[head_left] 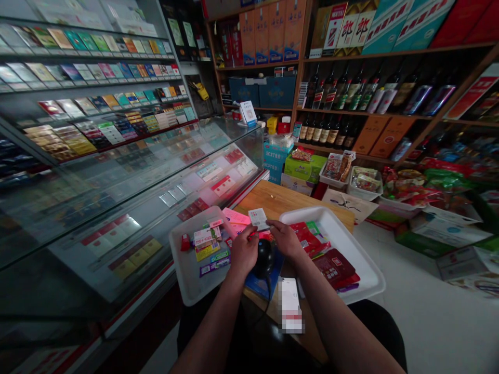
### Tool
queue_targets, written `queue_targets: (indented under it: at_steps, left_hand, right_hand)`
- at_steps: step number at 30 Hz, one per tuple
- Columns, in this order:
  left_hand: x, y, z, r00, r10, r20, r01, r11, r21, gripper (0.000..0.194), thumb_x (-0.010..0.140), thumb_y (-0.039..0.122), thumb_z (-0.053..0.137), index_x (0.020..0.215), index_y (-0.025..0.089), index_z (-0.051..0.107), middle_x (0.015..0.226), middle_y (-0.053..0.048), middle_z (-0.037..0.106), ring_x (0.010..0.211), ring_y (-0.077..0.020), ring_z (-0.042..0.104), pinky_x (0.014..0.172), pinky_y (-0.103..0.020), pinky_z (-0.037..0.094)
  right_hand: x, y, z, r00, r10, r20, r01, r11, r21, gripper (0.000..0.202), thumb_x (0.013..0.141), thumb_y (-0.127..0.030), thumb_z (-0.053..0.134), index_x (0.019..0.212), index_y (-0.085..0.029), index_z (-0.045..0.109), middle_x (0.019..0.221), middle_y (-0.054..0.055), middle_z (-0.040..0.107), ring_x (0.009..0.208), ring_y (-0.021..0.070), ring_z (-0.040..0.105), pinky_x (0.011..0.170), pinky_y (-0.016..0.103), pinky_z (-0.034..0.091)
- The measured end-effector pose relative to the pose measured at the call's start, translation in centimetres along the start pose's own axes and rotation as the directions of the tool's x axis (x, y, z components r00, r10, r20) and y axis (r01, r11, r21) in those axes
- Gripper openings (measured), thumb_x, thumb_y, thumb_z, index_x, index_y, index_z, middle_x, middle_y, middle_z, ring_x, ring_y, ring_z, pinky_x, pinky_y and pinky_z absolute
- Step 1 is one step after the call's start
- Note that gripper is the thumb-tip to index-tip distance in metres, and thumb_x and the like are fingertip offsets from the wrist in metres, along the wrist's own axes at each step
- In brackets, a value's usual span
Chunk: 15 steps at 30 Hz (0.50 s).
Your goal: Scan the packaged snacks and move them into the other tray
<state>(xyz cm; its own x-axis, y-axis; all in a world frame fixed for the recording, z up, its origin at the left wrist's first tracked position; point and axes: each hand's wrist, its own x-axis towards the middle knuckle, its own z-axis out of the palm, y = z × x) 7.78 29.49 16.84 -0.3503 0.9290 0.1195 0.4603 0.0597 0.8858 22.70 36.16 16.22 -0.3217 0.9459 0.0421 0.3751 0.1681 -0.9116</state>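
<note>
Between my two hands a small white packet point(258, 218) with print on it is held up over the wooden table point(280, 200). My left hand point(245, 248) grips its lower left edge, and my right hand point(284, 238) has its fingers on the right edge. Just below the packet, a black scanner point(264, 258) with a cable sits between my wrists. To the left is a white tray point(180, 278) with small packs, and to the right another white tray point(372, 275) with red packets. Pink packets point(236, 218) lie behind my left hand.
A phone point(290, 306) lies near the table's front edge, between my forearms. The glass display counter point(148, 192) runs along the left. Boxes and snack baskets point(366, 182) stand on the floor behind, below shelves of bottles point(343, 96).
</note>
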Motion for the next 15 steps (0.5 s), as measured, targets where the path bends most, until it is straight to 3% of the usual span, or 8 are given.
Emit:
queue_targets:
  at_steps: [6, 15]
  left_hand:
    - [-1.5, 3.2, 1.6, 0.994, 0.090, 0.056, -0.092, 0.995, 0.035, 0.029, 0.092, 0.021, 0.057, 0.115, 0.024, 0.074, 0.125, -0.003, 0.074, 0.121, -0.0228, 0.065, 0.109, -0.035, 0.048]
    - [-3.9, 6.2, 5.4, 0.960, 0.238, 0.146, -0.256, 0.959, 0.119, 0.024, 0.088, 0.017, 0.059, 0.106, 0.023, 0.074, 0.121, -0.007, 0.072, 0.120, -0.0250, 0.063, 0.110, -0.038, 0.045]
  right_hand:
    - [-2.3, 0.5, -3.1, 0.998, 0.009, -0.069, -0.012, 0.999, -0.041, 0.043, 0.094, -0.031, 0.047, 0.128, -0.019, 0.071, 0.126, 0.008, 0.073, 0.121, 0.0217, 0.065, 0.110, 0.035, 0.044]
    - [-5.9, 2.3, -7.4, 0.984, 0.058, -0.171, -0.064, 0.997, -0.034, 0.043, 0.092, -0.031, 0.048, 0.125, -0.018, 0.072, 0.124, 0.008, 0.074, 0.118, 0.0234, 0.066, 0.108, 0.038, 0.046]
